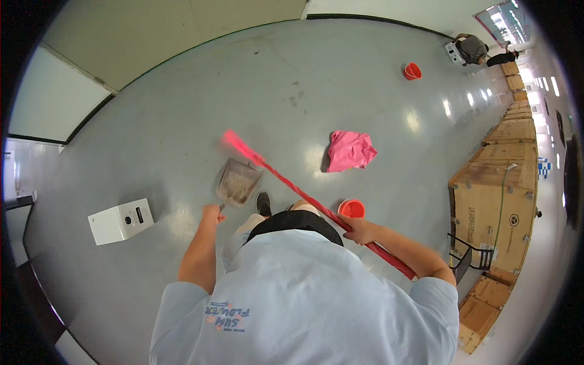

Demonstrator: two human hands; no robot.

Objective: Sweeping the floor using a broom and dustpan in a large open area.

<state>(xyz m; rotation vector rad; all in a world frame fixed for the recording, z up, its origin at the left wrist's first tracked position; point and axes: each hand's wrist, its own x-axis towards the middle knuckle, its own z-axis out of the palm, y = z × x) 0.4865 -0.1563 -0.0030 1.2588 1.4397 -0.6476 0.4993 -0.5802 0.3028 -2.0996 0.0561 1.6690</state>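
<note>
My left hand [213, 216] is closed round the handle of a grey, dirt-marked dustpan [239, 180] that is low over the floor beside my shoe [263, 204]. My right hand [359, 229] grips a long red broom [297, 188], which runs diagonally up and leftward; its pinkish-red bristle end is blurred, just above and beside the dustpan. A red bucket [351, 207] sits behind the broom handle near my right hand, partly hidden. A crumpled pink bag or cloth [351, 151] lies on the grey floor ahead, right of the broom head.
A white boxy appliance [120, 220] stands at left. Wooden crates [493, 201] line the right side, with a black metal-framed object [469, 258] against them. Another red bucket [412, 71] stands farther ahead. A person [471, 50] bends by a white unit at upper right. Walls bound the floor ahead and left.
</note>
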